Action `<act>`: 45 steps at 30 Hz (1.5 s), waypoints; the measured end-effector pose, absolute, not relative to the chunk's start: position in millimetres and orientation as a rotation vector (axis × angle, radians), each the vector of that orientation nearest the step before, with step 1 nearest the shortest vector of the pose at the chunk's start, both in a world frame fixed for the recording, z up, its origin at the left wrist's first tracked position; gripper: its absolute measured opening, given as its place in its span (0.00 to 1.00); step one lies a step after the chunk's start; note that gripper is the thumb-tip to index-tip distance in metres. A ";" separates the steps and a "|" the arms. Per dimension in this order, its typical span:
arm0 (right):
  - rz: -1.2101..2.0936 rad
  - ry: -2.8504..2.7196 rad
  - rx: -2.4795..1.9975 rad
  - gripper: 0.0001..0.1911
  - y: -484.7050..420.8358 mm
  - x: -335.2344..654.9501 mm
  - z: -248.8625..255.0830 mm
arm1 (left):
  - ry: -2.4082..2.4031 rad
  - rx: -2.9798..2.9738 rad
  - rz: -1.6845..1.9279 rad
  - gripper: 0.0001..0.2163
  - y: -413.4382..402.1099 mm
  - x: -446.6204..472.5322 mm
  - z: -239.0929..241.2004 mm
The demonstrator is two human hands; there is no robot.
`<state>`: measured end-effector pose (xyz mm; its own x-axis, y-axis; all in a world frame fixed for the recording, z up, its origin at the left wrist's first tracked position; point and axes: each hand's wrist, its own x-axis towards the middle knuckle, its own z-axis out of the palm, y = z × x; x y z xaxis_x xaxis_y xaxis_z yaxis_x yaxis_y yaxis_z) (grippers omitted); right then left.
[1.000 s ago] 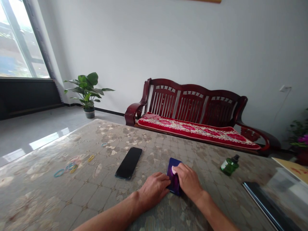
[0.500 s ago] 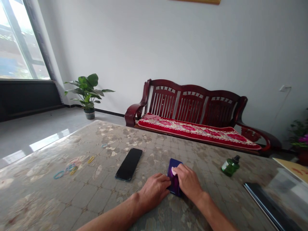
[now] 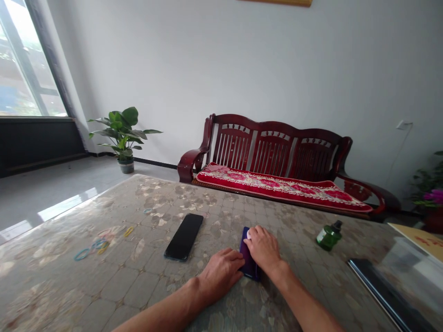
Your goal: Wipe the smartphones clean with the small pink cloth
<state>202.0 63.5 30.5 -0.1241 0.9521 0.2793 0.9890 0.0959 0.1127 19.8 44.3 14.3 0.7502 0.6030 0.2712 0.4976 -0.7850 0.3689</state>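
Observation:
A purple-blue smartphone (image 3: pixel 248 263) lies flat on the patterned tablecloth. My left hand (image 3: pixel 225 268) is closed at its lower left edge, fingertips pressing on the phone. Over the phone's upper right part, my right hand (image 3: pixel 265 246) is closed and pinches a small pale cloth or pad (image 3: pixel 248 234) against the surface; most of that piece is hidden under the fingers. To the left of both hands a black smartphone (image 3: pixel 184 237) lies screen up, with nobody touching it. A green bottle (image 3: pixel 329 235) with a black cap stands off to the right.
Several coloured rubber bands (image 3: pixel 98 243) lie on the tablecloth (image 3: pixel 138 295) at the left. On the right are a dark flat device (image 3: pixel 380 288) and a clear plastic box (image 3: pixel 411 263). A red wooden bench (image 3: pixel 273 147) stands beyond the table, a potted plant (image 3: pixel 125 133) at the far left.
My right hand has slid slightly up the purple-blue smartphone with the pale piece. My left hand stays at the lower left edge. The whole view has shifted a little.

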 end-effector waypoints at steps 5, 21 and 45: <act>-0.470 -2.245 -1.967 0.08 69.1 201.6 25.9 | 0.851 2.671 0.560 0.11 44.5 19.8 13.4; -0.213 -2.251 -1.779 0.15 66.9 218.4 24.9 | 0.845 2.684 0.545 0.09 45.5 19.8 13.8; -0.224 -2.170 -1.859 0.14 66.5 223.3 24.6 | 0.863 2.661 0.548 0.09 45.0 19.3 14.0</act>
<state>223.3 66.5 24.6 -0.1370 0.9424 0.3052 0.9848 0.1627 -0.0602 19.3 45.0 14.0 0.7483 0.6082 0.2649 0.4980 -0.7788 0.3815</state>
